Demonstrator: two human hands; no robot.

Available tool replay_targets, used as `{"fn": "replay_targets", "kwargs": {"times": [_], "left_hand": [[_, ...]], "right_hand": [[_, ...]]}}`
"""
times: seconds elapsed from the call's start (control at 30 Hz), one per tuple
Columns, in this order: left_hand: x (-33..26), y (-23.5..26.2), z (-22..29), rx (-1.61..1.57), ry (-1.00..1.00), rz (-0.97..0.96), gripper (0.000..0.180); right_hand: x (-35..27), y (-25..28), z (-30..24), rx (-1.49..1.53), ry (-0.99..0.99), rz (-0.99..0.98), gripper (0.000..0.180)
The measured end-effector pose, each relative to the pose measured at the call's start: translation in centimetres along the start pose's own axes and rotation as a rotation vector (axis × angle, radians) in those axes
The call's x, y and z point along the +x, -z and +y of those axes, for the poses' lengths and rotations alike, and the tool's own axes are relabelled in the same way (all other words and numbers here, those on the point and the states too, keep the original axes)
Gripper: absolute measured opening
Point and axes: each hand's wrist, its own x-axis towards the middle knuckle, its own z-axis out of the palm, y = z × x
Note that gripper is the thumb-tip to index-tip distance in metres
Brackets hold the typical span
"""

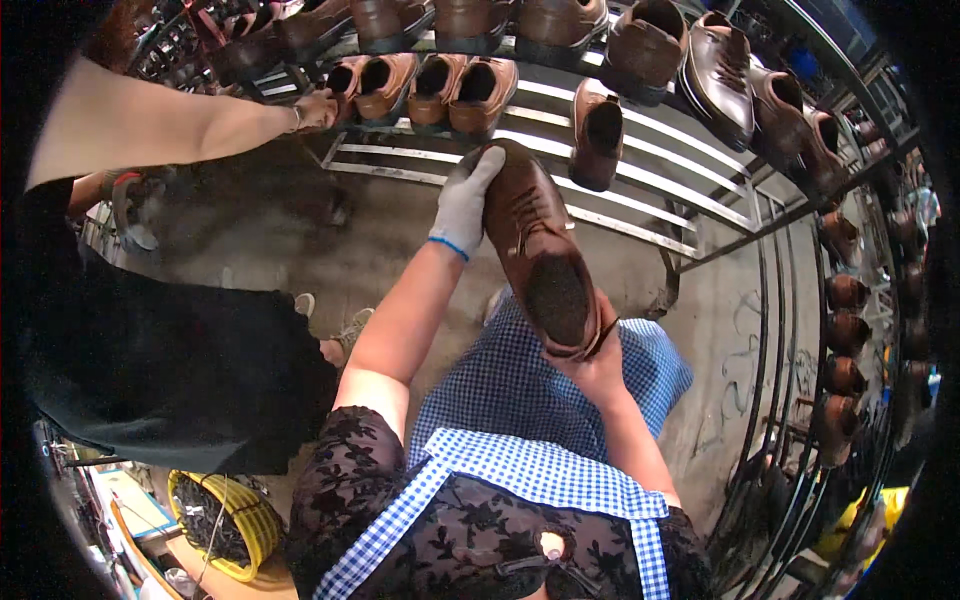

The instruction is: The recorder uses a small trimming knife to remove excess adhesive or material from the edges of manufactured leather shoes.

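You hold a brown shoe (540, 255) out in front of you, between your apron (540, 390) and the metal rack (640, 170). Your left hand (466, 205), in a grey glove, lies over the toe end with the fingers pressed together and curled onto the upper. Your right hand (598, 368), bare, cups the heel from below; its fingers are mostly hidden under the shoe, so you cannot tell how they close, only that they carry the heel. The opening of the shoe faces you.

By the look of it you are in the handling step, shoe gripped at both ends and turned over the lap. Any further move calls for both hands working together, the gloved one steering the toe while the bare one bears the weight.

Mind the edges. The rack's pale bars run just beyond the toe, and a single shoe (598, 135) stands on them near your glove. A row of tan shoes (425, 90) sits higher to the left, where another person's hand (318, 110) reaches in; keep apart from that arm. Darker shoes (720, 75) crowd the upper right. Open room lies over the bare bars between the glove and the right-hand posts, and down toward the floor (300, 260) on your left.
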Motion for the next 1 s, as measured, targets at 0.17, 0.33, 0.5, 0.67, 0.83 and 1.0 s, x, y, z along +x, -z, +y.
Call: {"fn": "replay_targets", "kwargs": {"times": [0.17, 0.33, 0.5, 0.67, 0.83, 1.0], "left_hand": [[7.4, 3.5, 0.6, 0.988, -0.61, 0.298, 0.048], [12.9, 2.8, 4.3, 2.068, -0.439, -0.014, 0.056], [13.4, 4.4, 3.1, 2.104, -0.527, -0.264, 0.05], [4.7, 3.0, 6.0, 1.256, -0.427, -0.047, 0.052], [-3.4, 2.0, 6.4, 0.249, -0.166, 0.086, 0.032], [-8.6, -0.5, 6.0, -0.095, -0.023, 0.065, 0.023]], "right_hand": [[7.6, -1.7, 1.9, 0.008, 0.125, 0.146, 0.093], [21.1, -4.2, 5.6, -0.093, 0.097, 0.361, 0.085], [26.2, -5.2, 8.8, 0.213, -0.02, 0.391, 0.085], [22.5, -4.6, 8.1, 0.162, -0.283, 0.343, 0.083], [15.0, -4.2, -0.1, 0.317, -0.145, -0.094, 0.073], [10.9, -3.7, -3.8, 0.422, -0.175, -0.15, 0.073]]}}
